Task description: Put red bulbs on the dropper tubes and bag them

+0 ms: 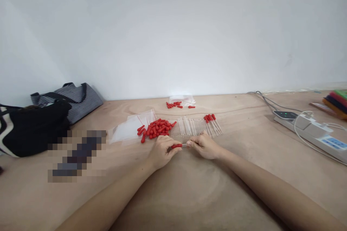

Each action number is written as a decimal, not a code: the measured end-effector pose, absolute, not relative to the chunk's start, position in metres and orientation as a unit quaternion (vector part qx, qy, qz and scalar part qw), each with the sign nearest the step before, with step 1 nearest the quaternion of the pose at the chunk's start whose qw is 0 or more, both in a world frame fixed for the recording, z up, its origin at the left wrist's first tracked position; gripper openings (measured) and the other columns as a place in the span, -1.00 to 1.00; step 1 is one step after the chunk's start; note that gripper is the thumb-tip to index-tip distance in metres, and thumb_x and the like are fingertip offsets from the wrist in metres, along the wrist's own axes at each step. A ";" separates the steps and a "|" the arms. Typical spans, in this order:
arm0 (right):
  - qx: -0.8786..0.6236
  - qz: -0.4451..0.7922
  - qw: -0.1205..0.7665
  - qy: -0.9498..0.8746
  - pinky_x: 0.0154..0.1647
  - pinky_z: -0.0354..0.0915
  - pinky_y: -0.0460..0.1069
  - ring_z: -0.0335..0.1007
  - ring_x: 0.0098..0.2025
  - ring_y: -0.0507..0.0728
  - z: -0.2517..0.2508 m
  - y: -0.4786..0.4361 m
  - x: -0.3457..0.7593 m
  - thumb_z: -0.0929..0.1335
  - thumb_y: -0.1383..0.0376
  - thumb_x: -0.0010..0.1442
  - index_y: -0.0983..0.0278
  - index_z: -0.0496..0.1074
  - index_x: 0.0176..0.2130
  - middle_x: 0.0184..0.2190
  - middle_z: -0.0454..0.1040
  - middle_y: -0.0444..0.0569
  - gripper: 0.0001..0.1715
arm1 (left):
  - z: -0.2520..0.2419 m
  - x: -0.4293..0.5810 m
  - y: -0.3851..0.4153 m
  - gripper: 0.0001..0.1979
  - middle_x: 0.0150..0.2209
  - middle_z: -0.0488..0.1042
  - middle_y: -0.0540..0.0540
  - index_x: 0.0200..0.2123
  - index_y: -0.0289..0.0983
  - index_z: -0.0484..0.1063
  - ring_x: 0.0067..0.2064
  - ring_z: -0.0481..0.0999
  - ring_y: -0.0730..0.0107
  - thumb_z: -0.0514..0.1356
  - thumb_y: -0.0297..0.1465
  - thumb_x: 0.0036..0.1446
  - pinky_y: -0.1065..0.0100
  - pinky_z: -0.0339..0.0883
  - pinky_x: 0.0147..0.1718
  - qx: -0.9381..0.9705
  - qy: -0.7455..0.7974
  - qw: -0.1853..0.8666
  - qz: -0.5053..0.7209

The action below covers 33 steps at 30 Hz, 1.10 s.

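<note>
Grasping red bulb (177,145) in fingers of left hand (162,151) and clear tube (184,145) in fingers of right hand (205,147), over tabletop (173,198) on near side of tube row (188,127), align both on one axis, grip tube close to bulb, and press straight without bending.

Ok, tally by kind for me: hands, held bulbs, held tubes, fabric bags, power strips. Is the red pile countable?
Hands: 2 (left hand, right hand)
Held bulb: 1
Held tube: 1
Fabric bags: 2 (black bag, striped bag)
Power strip: 1
Total: 7
The red pile overlaps too much to count; left out.
</note>
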State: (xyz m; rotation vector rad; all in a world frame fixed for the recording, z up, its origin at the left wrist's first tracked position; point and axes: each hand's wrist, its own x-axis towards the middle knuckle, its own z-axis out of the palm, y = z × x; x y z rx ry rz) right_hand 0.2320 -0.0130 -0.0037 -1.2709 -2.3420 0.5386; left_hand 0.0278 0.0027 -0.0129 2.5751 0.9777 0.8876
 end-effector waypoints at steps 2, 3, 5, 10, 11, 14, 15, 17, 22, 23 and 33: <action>-0.436 0.177 0.225 -0.853 -0.21 -0.03 -0.02 0.28 -0.46 -0.01 -0.004 -0.015 0.234 0.16 0.22 0.21 0.24 0.37 -0.32 -0.49 0.44 -0.17 -0.73 | -0.013 0.026 0.004 -0.84 -0.47 0.50 0.01 -0.40 -0.20 0.45 -0.39 0.39 0.40 0.11 -0.28 0.08 0.28 0.11 -0.22 0.882 0.349 0.100 0.301; -0.426 0.158 0.232 -0.860 -0.22 -0.03 -0.02 0.29 -0.41 0.00 -0.004 -0.017 0.235 0.17 0.24 0.20 0.25 0.36 -0.31 -0.45 0.45 -0.14 -0.77 | -0.014 0.025 0.004 -0.83 -0.49 0.49 0.01 -0.41 -0.20 0.46 -0.40 0.39 0.40 0.11 -0.28 0.08 0.27 0.10 -0.22 0.882 0.354 0.092 0.297; -0.411 0.098 0.234 -0.875 -0.24 -0.04 -0.02 0.29 -0.33 0.04 -0.005 -0.019 0.235 0.20 0.26 0.17 0.25 0.37 -0.32 -0.41 0.45 -0.10 -0.81 | -0.014 0.025 0.003 -0.82 -0.50 0.48 0.02 -0.41 -0.19 0.45 -0.40 0.37 0.40 0.09 -0.28 0.10 0.26 0.08 -0.21 0.885 0.356 0.083 0.288; -0.499 -0.014 0.271 -0.823 -0.23 -0.06 0.02 0.28 -0.29 0.10 -0.009 -0.011 0.245 0.21 0.26 0.14 0.23 0.41 -0.37 -0.40 0.45 -0.05 -0.79 | -0.014 0.024 0.004 -0.67 -0.24 0.45 -0.06 -0.09 -0.19 0.33 -0.17 0.34 0.26 0.13 -0.25 0.05 0.24 0.09 -0.19 0.855 0.411 0.056 0.313; -0.544 -0.018 0.292 -0.786 -0.22 -0.05 0.02 0.29 -0.28 0.10 -0.010 -0.007 0.250 0.21 0.24 0.14 0.23 0.42 -0.38 -0.39 0.46 -0.05 -0.78 | -0.014 0.023 0.005 -0.63 -0.20 0.44 -0.07 -0.06 -0.20 0.30 -0.15 0.33 0.24 0.15 -0.26 0.04 0.23 0.09 -0.18 0.846 0.427 0.050 0.316; -0.680 -0.013 0.323 -0.658 -0.22 -0.01 0.02 0.32 -0.28 0.13 -0.013 0.006 0.268 0.20 0.21 0.13 0.23 0.43 -0.37 -0.37 0.48 -0.04 -0.73 | -0.013 0.019 0.008 -0.66 -0.18 0.41 -0.07 -0.10 -0.21 0.33 -0.13 0.31 0.22 0.17 -0.31 0.00 0.20 0.09 -0.16 0.831 0.459 0.033 0.314; -0.713 -0.007 0.316 -0.625 -0.21 0.00 0.03 0.33 -0.29 0.13 -0.013 0.010 0.273 0.19 0.20 0.13 0.23 0.43 -0.35 -0.38 0.48 -0.05 -0.72 | -0.013 0.019 0.009 -0.69 -0.19 0.41 -0.06 -0.13 -0.21 0.34 -0.13 0.30 0.22 0.18 -0.33 0.00 0.20 0.09 -0.16 0.829 0.464 0.028 0.312; -0.757 0.006 0.292 -0.584 -0.18 0.00 0.05 0.35 -0.31 0.13 -0.013 0.015 0.280 0.19 0.19 0.12 0.22 0.43 -0.31 -0.39 0.49 -0.06 -0.71 | -0.013 0.018 0.010 -0.75 -0.23 0.42 -0.04 -0.19 -0.20 0.37 -0.14 0.31 0.23 0.18 -0.35 -0.01 0.20 0.09 -0.18 0.829 0.469 0.025 0.304; -0.801 0.017 0.233 -0.551 -0.13 -0.01 0.10 0.38 -0.28 0.18 -0.013 0.021 0.280 0.19 0.18 0.09 0.20 0.40 -0.24 -0.40 0.50 -0.05 -0.70 | -0.014 0.019 0.009 -0.83 -0.27 0.41 -0.02 -0.28 -0.19 0.41 -0.16 0.31 0.25 0.18 -0.37 -0.02 0.19 0.07 -0.18 0.836 0.464 0.027 0.291; -0.806 0.018 0.225 -0.546 -0.13 -0.01 0.10 0.38 -0.28 0.18 -0.013 0.022 0.279 0.19 0.19 0.09 0.20 0.40 -0.23 -0.40 0.50 -0.04 -0.70 | -0.014 0.020 0.009 -0.85 -0.27 0.41 -0.02 -0.30 -0.19 0.42 -0.16 0.32 0.25 0.19 -0.38 -0.02 0.19 0.07 -0.18 0.837 0.463 0.029 0.290; -0.807 -0.004 0.212 -0.551 -0.15 0.00 0.10 0.37 -0.25 0.18 -0.016 0.024 0.276 0.20 0.23 0.07 0.22 0.40 -0.25 -0.32 0.49 -0.01 -0.72 | -0.015 0.020 0.009 -0.86 -0.27 0.41 -0.02 -0.32 -0.17 0.43 -0.16 0.31 0.24 0.20 -0.37 -0.03 0.15 0.03 -0.17 0.827 0.492 0.017 0.273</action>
